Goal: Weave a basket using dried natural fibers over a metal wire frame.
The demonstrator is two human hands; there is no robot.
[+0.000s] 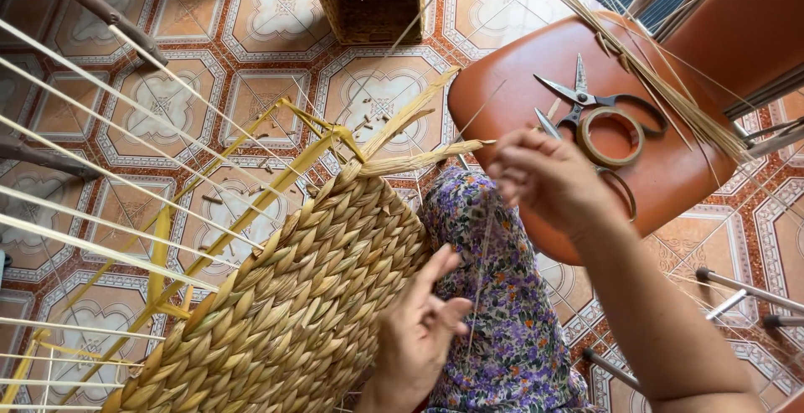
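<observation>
Both grips pinch one thin fibre (484, 250): left hand (419, 329), right hand (544, 178), above patterned floor tiles (251, 36).

Half-woven straw basket (293, 296) on yellow frame (251, 212)

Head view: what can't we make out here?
- Woven basket: base cut off by the bottom edge.
- Scissors: one blade tip hidden behind the right hand.
- Left hand: palm faces away, grip on the thin strand unclear.
- Bundle of reeds: far ends run beyond the top edge.
</observation>
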